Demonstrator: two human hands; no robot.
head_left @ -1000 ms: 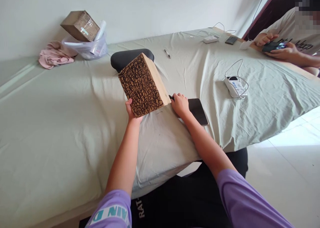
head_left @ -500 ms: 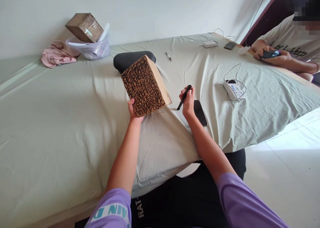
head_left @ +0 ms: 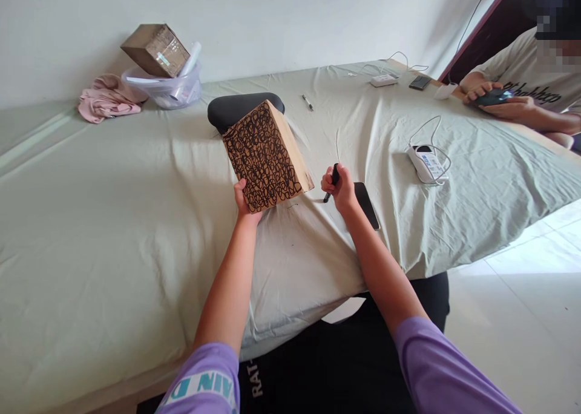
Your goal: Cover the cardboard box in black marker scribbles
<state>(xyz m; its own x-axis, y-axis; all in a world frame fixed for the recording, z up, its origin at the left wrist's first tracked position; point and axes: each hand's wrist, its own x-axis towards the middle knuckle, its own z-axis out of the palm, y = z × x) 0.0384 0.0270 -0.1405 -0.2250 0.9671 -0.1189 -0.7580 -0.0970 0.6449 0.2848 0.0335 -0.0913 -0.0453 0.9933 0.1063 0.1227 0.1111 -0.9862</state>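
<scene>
My left hand [head_left: 245,203] grips the lower left corner of a cardboard box [head_left: 265,155] and holds it tilted on the cloth-covered table [head_left: 113,208]. The box face turned to me is filled with black scribbles. My right hand [head_left: 339,190] is closed round a black marker [head_left: 333,183], tip pointing down and left, just right of the box and not touching it. A dark phone [head_left: 368,203] lies on the cloth beside my right wrist.
A black cushion [head_left: 236,106] lies behind the box. Far left are a pink cloth [head_left: 106,98] and a bag holding a second box [head_left: 158,49]. A white charger [head_left: 425,160], a pen [head_left: 307,101] and another person's hands [head_left: 497,99] on a phone are to the right.
My right hand picked the marker up from the cloth beside the box, raised it, then turned it so the tip points down near the box. The left hand kept the box tilted.
</scene>
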